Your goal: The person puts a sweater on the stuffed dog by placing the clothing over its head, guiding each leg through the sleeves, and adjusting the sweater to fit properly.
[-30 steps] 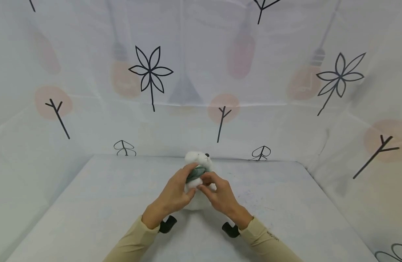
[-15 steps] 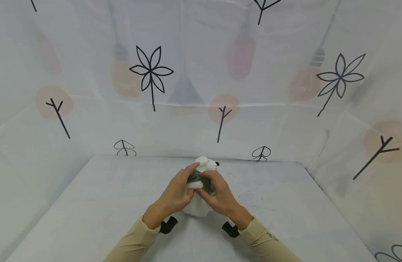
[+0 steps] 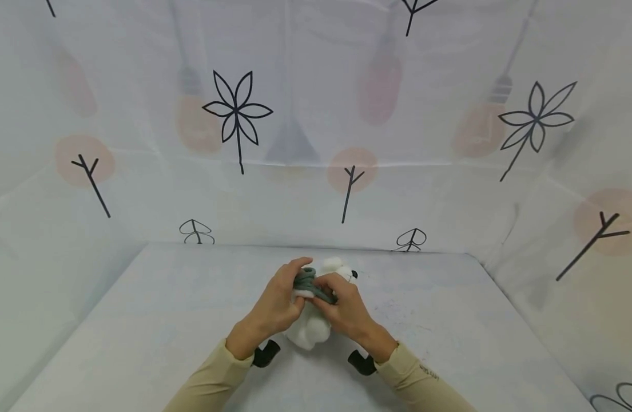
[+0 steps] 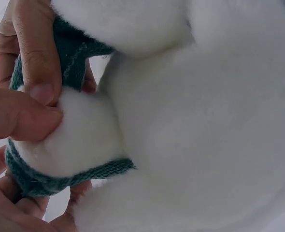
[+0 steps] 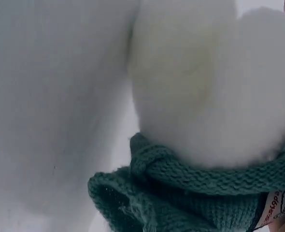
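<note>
A white plush bear [image 3: 307, 332] leans to the right on the table, its black-nosed head [image 3: 332, 264] behind my right hand. A green knitted sweater [image 3: 306, 277] is bunched around a stubby limb [image 4: 79, 130], seen in the left wrist view. My left hand [image 3: 274, 297] grips the bunched knit from the left, thumb below and fingers above. From the right, my right hand [image 3: 346, 303] pinches the sweater's edge. Fingertips [image 4: 41, 94] press on the limb inside the knit loop. The right wrist view shows the rolled knit [image 5: 205, 181] and a printed label [image 5: 280, 205].
The white-covered table [image 3: 192, 320] reaches back to a pale cloth wall [image 3: 274, 200] printed with plants and lamps. Black devices [image 3: 266, 353] sit at both wrists, beside the beige sleeves [image 3: 213, 372].
The plush bear has turned and tipped to the right, its head moving right and down. More of the bunched green knit shows between the hands. Both hands stay in nearly the same place.
</note>
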The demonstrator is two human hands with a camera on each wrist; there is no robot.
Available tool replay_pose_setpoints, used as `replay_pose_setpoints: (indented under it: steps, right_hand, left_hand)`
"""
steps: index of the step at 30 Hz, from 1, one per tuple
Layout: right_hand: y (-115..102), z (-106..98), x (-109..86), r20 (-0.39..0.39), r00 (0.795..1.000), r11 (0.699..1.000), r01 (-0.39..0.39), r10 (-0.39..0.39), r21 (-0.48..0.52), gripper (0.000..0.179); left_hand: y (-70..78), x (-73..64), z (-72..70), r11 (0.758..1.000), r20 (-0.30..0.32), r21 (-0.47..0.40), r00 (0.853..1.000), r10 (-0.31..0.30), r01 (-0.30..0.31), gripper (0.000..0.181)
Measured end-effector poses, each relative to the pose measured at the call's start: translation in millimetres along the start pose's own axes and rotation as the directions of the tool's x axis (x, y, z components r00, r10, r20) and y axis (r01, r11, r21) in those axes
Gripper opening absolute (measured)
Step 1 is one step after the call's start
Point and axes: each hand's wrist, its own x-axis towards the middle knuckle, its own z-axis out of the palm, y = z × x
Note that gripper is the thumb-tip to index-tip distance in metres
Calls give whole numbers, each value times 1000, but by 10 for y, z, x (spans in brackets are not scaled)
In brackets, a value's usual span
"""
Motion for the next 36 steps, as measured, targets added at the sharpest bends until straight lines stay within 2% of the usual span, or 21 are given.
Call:
replay_pose_setpoints:
  steps: [5,9,12,16,19,23,28,33,36]
  right_hand:
    - [28,-59,37,62,998,1000,26,-26,9,27]
    - [57,-163,83,138,989,998,42,-49,50,21]
    - [69,-244,102,200,980,996,-6,-12,87,19]
    - [60,-293,105,261,963,994,-88,67,67,21]
    - [45,-277,97,243,965,993,-112,97,47,22]
    - [28,-232,88,205,976,995,-88,76,51,26]
    - [22,-188,100,191,979,997,-72,64,37,25]
    - [55,-174,90,140,990,999,-4,11,-49,30]
    - [64,-179,87,135,991,997,23,-12,-76,30]
  left_hand:
    - [-21,3,-23,999,19,-34,1000,-4,4,71]
    - [-31,10,-47,993,51,-116,999,-1,7,72]
    - [-24,22,-52,984,72,-179,997,26,-13,70]
    - [-17,27,-42,980,77,-194,996,53,-37,68]
    - [-16,19,-37,984,68,-176,997,37,-24,69]
    - [-9,14,-34,986,62,-168,998,28,-17,67]
    - [-10,21,-16,988,22,-144,998,62,-58,59]
    - [-39,7,24,993,-36,-24,993,111,-112,51]
    - [-65,-2,52,988,-42,63,988,146,-143,45]
